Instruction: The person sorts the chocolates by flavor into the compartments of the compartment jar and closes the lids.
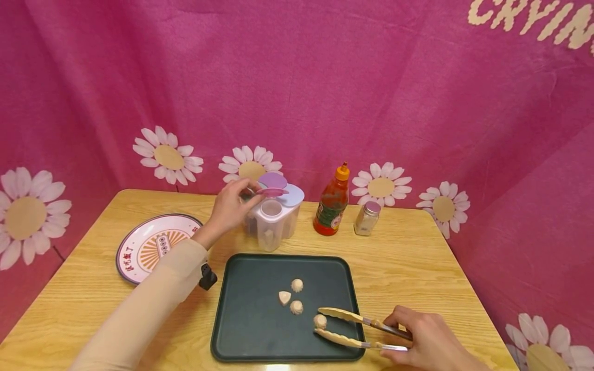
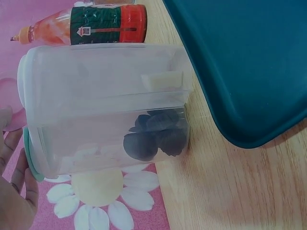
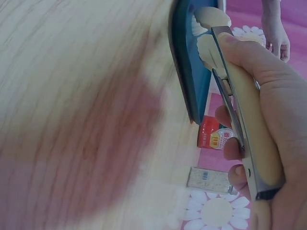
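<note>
At the back of the table, my left hand (image 1: pixel 232 206) pinches the raised pink lid (image 1: pixel 274 192) of a clear container (image 1: pixel 270 237) with several compartments. Inside it, the left wrist view shows dark pieces (image 2: pixel 152 136) in one compartment and a pale block (image 2: pixel 164 80) in another. My right hand (image 1: pixel 429 335) grips a pair of tongs (image 1: pixel 342 314), whose scalloped, cream-coloured arms are spread over the dark tray (image 1: pixel 250 340). A small beige swirled piece (image 1: pixel 320 321) lies between the tong tips. Three similar small pieces (image 1: pixel 297 285) sit left of it on the tray.
A red sauce bottle (image 1: pixel 330 206) with a yellow cap and a small purple-capped jar (image 1: pixel 367 219) stand right of the container. A round patterned plate (image 1: pixel 139 242) lies on the left, partly behind my left forearm. Pink curtain (image 1: pixel 297 103) surrounds the wooden table.
</note>
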Tool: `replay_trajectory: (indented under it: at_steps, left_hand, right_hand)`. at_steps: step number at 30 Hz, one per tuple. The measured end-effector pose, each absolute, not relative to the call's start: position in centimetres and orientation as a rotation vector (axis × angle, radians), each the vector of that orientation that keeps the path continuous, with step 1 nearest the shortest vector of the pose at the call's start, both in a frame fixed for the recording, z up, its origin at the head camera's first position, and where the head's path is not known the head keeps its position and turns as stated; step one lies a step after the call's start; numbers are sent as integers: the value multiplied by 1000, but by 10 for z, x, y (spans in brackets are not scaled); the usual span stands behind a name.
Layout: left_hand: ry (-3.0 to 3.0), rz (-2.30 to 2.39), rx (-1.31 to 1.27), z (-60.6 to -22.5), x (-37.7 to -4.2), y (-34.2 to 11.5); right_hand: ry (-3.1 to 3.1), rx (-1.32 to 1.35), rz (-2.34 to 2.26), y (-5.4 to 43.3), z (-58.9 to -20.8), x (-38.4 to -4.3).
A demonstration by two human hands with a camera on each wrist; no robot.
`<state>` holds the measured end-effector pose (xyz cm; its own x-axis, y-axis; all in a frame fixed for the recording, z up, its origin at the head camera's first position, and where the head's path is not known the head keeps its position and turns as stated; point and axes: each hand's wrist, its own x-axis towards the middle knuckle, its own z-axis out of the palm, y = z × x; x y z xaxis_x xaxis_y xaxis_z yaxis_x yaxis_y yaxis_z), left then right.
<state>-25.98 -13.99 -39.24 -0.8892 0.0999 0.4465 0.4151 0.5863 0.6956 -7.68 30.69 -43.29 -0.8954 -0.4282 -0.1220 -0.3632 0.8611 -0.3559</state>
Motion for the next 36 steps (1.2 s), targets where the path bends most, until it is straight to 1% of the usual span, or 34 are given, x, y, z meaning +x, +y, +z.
replay_trajectory:
  at_steps: [4,7,11,14,20,28,36]
  left_hand:
    - [-2456,-1210,-418,-393,-260,-140]
    - [-2459,-1211,-417,-393,-260,-140]
    - [-2456,-1207,-420,-391,-260,-140]
    - [-2452,-1203,-425,-390,-260,-140]
    - [-2452,-1204,-426,-390,-260,-140]
    - [-2449,-1200,-428,-391,-261,-141]
    - [-2447,-1209,-428,-394,-260,-141]
  right_hand:
    - [2737,-487,-516,306,-434,-79]
    - [2724,-481,-530,305,-433,-80]
    - [2814,-626,-563,306,-429,-81]
    - [2925,-793,-580,305,-422,-86]
    - [3099,-1056,-580,297,-407,-107]
    - [3176,-1259,-555,282,-384,-151]
    - [3183,-1361,-546,259,-368,-186]
